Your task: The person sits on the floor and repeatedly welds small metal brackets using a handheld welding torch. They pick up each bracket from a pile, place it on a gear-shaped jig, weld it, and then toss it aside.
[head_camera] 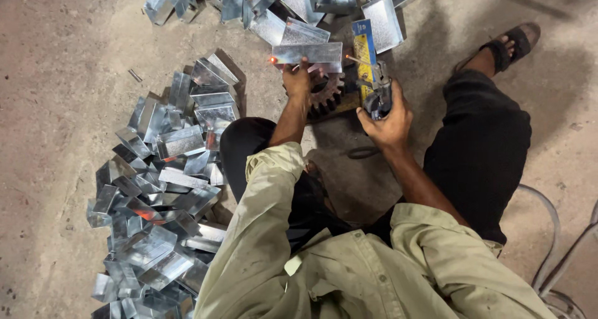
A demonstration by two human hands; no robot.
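On the left, a heap of bent galvanised sheet pieces (pixel 159 201) is spreading over the concrete floor (pixel 56 76); there are too many to count, dozens at least. One loose bit of metal (pixel 135 75) is lying apart, above the heap. A second heap of sheet pieces (pixel 274 4) is sitting along the top edge. The person is sitting on the floor, and the left hand (pixel 298 81) is gripping one flat sheet strip (pixel 308 53), fingers clamped on its lower edge; one orange glowing spot is showing at the strip's left end. Below the strip, one dark toothed gear (pixel 325 95) is resting on the floor. The right hand (pixel 389 117) is wrapped tight around one welding holder (pixel 377 95), beside a blue and yellow tool (pixel 364 45). One sandalled foot (pixel 514 42) is stretching out far right.
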